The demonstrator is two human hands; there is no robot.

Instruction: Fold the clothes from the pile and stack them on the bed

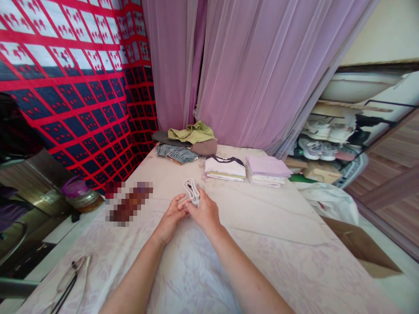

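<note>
A small light-grey cloth (191, 191), folded into thick layers and looking like a sock or similar small garment, is held up above the bed. My right hand (206, 209) grips its right side, with the thumb toward me. From the left, my left hand (172, 218) has its fingers curled against the lower edge, meeting the right thumb. Beyond the hands lie a folded white shirt with a dark collar (225, 165) on a small stack and a folded lilac cloth (268, 166) topping another stack.
Clothes with an olive garment (193, 132) and blue denim (176, 153) are heaped at the back before a purple curtain (255, 78). Glasses (70, 279) lie at the bed's near left. A lidded jar (81, 194) stands left; shoes (317, 148) and an open cardboard box (360, 244) are right.
</note>
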